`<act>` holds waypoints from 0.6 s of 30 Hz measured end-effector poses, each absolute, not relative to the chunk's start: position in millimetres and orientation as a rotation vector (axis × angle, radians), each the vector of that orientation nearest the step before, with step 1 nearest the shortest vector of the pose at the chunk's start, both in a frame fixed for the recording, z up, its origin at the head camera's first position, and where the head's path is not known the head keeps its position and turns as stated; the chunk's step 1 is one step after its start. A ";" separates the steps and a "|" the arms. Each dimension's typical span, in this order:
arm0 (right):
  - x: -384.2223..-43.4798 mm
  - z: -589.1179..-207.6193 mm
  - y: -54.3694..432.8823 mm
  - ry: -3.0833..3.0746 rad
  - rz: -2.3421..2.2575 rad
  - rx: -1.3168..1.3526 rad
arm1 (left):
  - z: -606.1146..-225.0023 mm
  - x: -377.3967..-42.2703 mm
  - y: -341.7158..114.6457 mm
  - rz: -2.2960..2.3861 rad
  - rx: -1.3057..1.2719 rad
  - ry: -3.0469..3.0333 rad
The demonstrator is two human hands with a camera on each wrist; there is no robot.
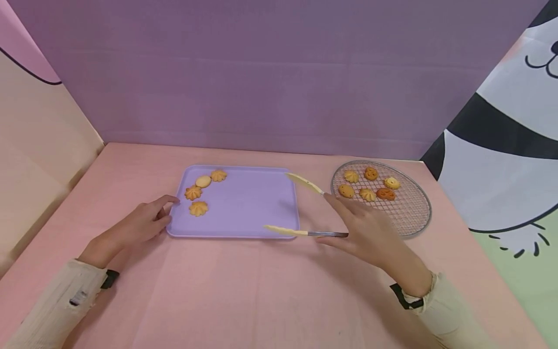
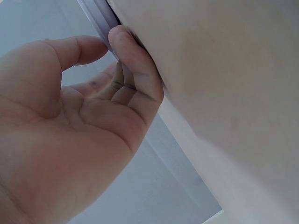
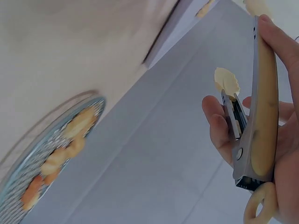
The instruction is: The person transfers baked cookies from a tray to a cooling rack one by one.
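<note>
My left hand (image 1: 141, 220) grips the left edge of a lilac tray (image 1: 248, 206) with thumb and curled fingers; in the left wrist view the fingertips meet its rim (image 2: 100, 16). My right hand (image 1: 370, 232) holds tongs (image 1: 327, 234) with pale yellow, leaf-like tips. Those tips stand apart over the tray's right side, with nothing between them. On the tray's left part lie three flower-shaped cookies (image 1: 198, 208) and a smooth oval cookie (image 1: 203, 181). Beyond the right hand, a wire rack (image 1: 411, 213) bears several cookies of mixed shapes, among them a dark brown one (image 1: 385, 194).
Pink cloth (image 1: 226, 291) covers the table. A purple wall (image 1: 270, 82) rises behind it. At the right hangs a panel (image 1: 501, 174) with a cartoon animal, and a beige panel (image 1: 43, 145) stands at the left. The right hand hides part of the rack's near rim.
</note>
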State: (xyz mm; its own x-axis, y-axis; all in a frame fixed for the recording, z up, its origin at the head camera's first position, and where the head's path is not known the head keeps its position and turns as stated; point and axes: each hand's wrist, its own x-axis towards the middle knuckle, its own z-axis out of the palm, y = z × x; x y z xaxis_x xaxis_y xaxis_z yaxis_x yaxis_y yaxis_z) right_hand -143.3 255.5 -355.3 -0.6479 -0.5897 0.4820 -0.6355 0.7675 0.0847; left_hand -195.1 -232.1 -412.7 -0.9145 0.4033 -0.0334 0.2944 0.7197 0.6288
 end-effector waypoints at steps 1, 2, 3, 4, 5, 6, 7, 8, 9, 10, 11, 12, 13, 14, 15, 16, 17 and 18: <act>-144.7 -354.3 251.6 -2.471 0.127 0.934 | -412.5 -194.8 -231.9 0.964 0.562 2.755; -146.1 -353.3 247.7 -2.474 0.129 0.945 | -412.6 -195.0 -231.9 0.963 0.566 2.759; -147.6 -352.3 243.5 -2.473 0.128 0.959 | -412.4 -194.9 -231.7 0.962 0.569 2.763; -149.1 -351.4 239.3 -2.474 0.128 0.968 | -412.4 -195.2 -231.6 0.962 0.573 2.768; -150.9 -350.9 235.2 -2.473 0.129 0.977 | -412.3 -195.4 -231.4 0.959 0.577 2.774; -152.8 -350.5 231.0 -2.470 0.131 0.989 | -412.3 -195.7 -231.2 0.957 0.580 2.778; -154.6 -350.2 226.8 -2.466 0.130 0.997 | -412.4 -196.1 -231.1 0.953 0.582 2.781; -156.5 -350.2 222.7 -2.461 0.128 1.004 | -412.4 -196.3 -230.9 0.951 0.579 2.783; -158.4 -350.4 218.7 -2.460 0.136 1.015 | -412.3 -196.3 -230.6 0.949 0.570 2.782; -160.1 -350.8 214.6 -2.465 0.142 1.020 | -412.3 -196.4 -230.4 0.946 0.560 2.780; -162.0 -351.3 210.9 -2.472 0.153 1.027 | -412.4 -196.7 -230.3 0.944 0.556 2.780; -163.6 -351.7 206.9 -2.484 0.161 1.028 | -412.4 -196.7 -230.1 0.943 0.547 2.778; -165.5 -352.3 202.9 -2.502 0.163 1.024 | -412.3 -196.6 -230.0 0.941 0.543 2.778; -167.5 -353.0 199.2 -2.520 0.173 1.026 | -412.2 -196.5 -229.8 0.940 0.539 2.779; -169.8 -354.0 195.5 -2.539 0.186 1.030 | -412.2 -196.4 -229.8 0.939 0.539 2.780; -172.0 -354.8 191.9 -2.553 0.186 1.033 | -412.1 -196.3 -229.7 0.939 0.538 2.780; -174.3 -355.7 188.2 -2.563 0.177 1.035 | -412.2 -196.1 -229.7 0.941 0.542 2.779; -176.6 -356.7 184.7 -2.572 0.175 1.040 | -412.1 -195.9 -229.6 0.940 0.541 2.779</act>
